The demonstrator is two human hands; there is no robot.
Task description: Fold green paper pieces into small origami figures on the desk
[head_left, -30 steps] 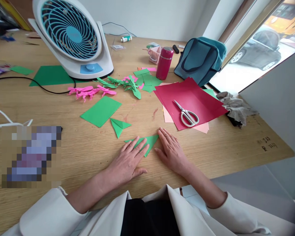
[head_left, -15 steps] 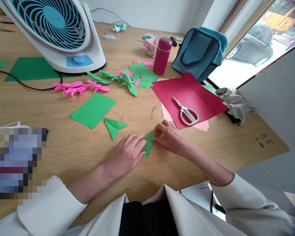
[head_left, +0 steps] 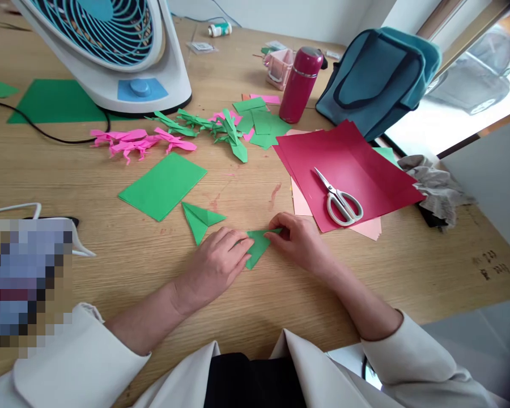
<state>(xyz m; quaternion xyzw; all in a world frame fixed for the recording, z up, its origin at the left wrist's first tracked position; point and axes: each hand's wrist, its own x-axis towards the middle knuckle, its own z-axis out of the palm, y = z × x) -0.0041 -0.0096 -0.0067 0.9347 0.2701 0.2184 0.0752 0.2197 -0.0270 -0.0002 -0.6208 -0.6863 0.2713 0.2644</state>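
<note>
Paper piece (head_left: 258,249), green and folded, sits between the fingers of the two hands, low at the desk (head_left: 259,309); its visible part tapers to a point toward the wearer. Left hand (head_left: 216,258): palm down, back of the hand uppermost, knuckles bent. Its fingers (head_left: 234,238) lie close together over the left part of the piece, with the thumb near the lower edge; whether they pinch the paper or only press it cannot be told. Right hand (head_left: 300,241): turned inward, fingers curled, with thumb and forefinger clamped on the right-hand corner, whose tip shows between them. Both forearms slant inward from pale sleeves (head_left: 412,351), so that the fingers face one another across the paper.

Just beyond the left fingers, to their left, lies a second folded green piece (head_left: 199,218) with pointed ends; behind it is a flat green sheet (head_left: 164,186). Farther beyond are pink folded figures (head_left: 131,143) and green folded figures (head_left: 233,141). Beyond the right fingers, to their right, white-handled scissors (head_left: 340,199) rest on red sheets (head_left: 357,170), blades pointing away from the wearer. Well past the fingers stand a fan (head_left: 140,88) and a red bottle (head_left: 301,85).
</note>
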